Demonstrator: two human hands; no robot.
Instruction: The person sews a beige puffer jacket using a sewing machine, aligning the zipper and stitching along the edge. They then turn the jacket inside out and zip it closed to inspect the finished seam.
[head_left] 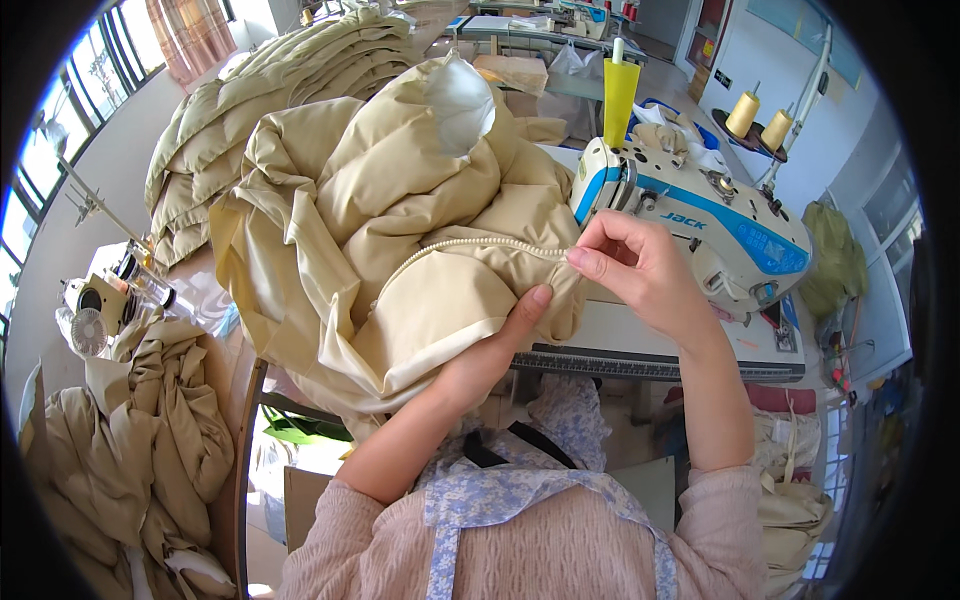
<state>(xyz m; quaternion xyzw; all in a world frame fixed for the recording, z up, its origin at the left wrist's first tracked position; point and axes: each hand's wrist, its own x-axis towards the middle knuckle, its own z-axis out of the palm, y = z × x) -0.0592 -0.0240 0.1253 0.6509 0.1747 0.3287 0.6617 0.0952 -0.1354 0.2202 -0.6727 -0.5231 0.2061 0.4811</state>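
A puffy khaki padded jacket (400, 180) is bunched up in front of me, partly on the table of the sewing machine (740, 225). A zipper (455, 242) with pale teeth curves along its edge. My right hand (645, 270) pinches the zipper's end between thumb and forefinger, close to the machine's left end. Below it, my left hand (495, 345) grips the jacket's edge; the thumb lies on top and the other fingers are hidden under the cloth. White lining (462, 105) shows through an opening at the top of the jacket.
Behind the jacket rises a stack of quilted khaki pieces (280, 90). More khaki cloth (130, 430) is heaped at the lower left, near a small fan (89, 332). Yellow thread cones (743, 114) stand beyond the machine, and a yellow holder (620, 100) rises beside it.
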